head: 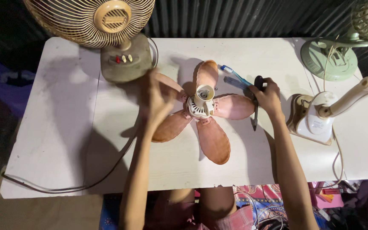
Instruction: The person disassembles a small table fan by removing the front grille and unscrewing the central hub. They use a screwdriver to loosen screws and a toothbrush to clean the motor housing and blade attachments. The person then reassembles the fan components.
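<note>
A pink five-bladed fan propeller (211, 136) with a white hub (201, 104) lies in the middle of the white table (56, 127). My left hand (155, 100) rests on its left blades, gripping one blade. My right hand (267, 96) is at the right blade's tip, closed on a dark-handled tool (255, 117) that points toward me. A blue toothbrush (231, 71) lies just behind that hand.
A beige table fan (116, 38) with red and white buttons stands at the back left, its brown cord (86, 183) trailing off the front edge. A green fan base (329, 59) sits back right. A white and beige fan body (320, 117) lies at the right.
</note>
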